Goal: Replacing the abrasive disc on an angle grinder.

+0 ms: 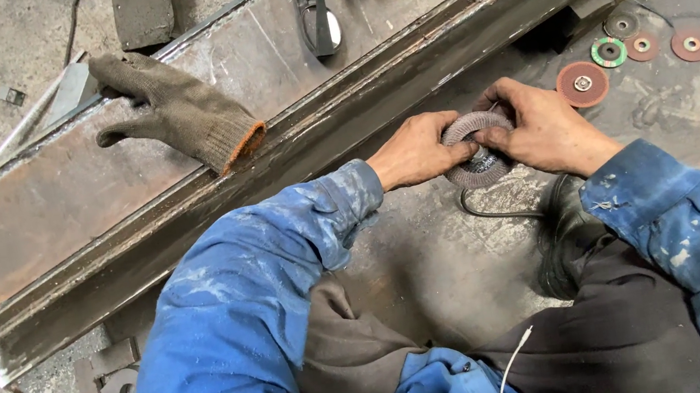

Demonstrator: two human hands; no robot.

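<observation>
A grey grinding disc is gripped between both bare hands, low over the floor.

The disc point(477, 149) is clamped at its near-left edge by the left hand point(413, 151) and at its right edge by the right hand point(544, 125), thumb pressed on the face; an even hold on both rims is judged best, so that it is kept flat. A black cable point(498, 210) lies just below the grip. Beyond it runs a long steel beam point(97, 214), a knitted glove point(174, 112) on top; spare discs point(582, 83) lie to the right.
</observation>
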